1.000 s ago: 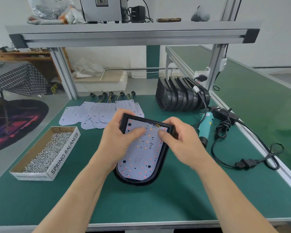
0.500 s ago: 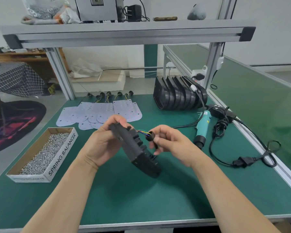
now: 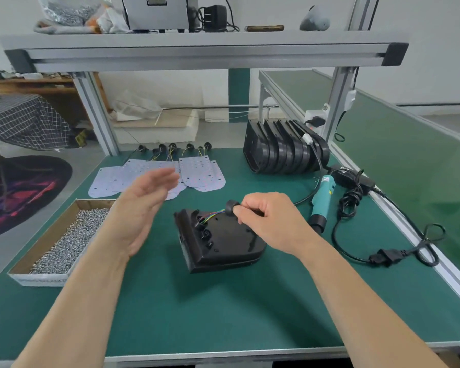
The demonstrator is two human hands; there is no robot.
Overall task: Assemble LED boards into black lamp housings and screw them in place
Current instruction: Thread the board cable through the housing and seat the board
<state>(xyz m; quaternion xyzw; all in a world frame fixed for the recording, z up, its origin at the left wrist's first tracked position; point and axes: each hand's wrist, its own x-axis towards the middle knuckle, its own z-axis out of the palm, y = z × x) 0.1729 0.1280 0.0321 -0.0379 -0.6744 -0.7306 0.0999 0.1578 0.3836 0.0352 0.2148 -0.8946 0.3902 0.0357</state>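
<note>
A black lamp housing point(image 3: 223, 243) lies back side up on the green table point(image 3: 223, 314). Coloured wires come out of a hole in its back and end in a black rubber grommet point(image 3: 232, 207). My right hand point(image 3: 271, 221) pinches that grommet just above the housing. My left hand point(image 3: 144, 205) hovers open to the left of the housing, fingers straight, touching nothing. Loose LED boards point(image 3: 202, 173) with wired grommets lie at the back of the table. The LED board inside the housing is hidden.
A cardboard box of screws point(image 3: 61, 243) sits at the left. A stack of black housings point(image 3: 284, 150) stands at the back right. A teal electric screwdriver point(image 3: 323, 200) and coiled black power cables point(image 3: 383, 251) lie along the right edge. A shelf beam point(image 3: 197, 53) runs overhead.
The housing, earlier face up with both hands pressing the LED board, was flipped over and now lies on the table. My left hand let go and moved away left. My right hand holds the grommet.
</note>
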